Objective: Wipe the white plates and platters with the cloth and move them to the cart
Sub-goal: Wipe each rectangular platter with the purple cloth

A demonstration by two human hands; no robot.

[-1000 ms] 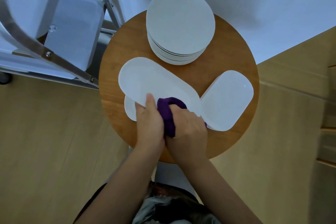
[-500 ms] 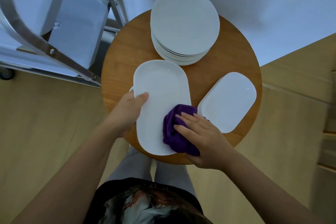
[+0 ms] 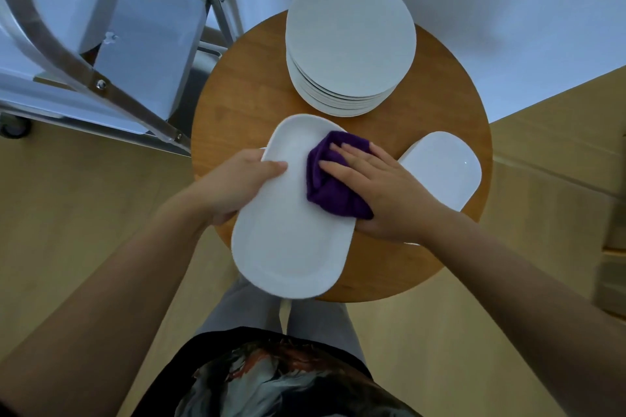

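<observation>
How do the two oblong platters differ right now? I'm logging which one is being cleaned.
The near platter is gripped at its rim by the left hand, with the right hand pressing the purple cloth on it; the far platter lies untouched. The near one overhangs the round table; the far one does not. Both are white, rounded oblongs.

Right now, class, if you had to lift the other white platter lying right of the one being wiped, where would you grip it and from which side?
Grip the free platter by its long right rim, probably coming from the right. Its rounded upper end and right edge lie bare on the round table; the right hand pressing the purple cloth covers its lower left end.
</observation>
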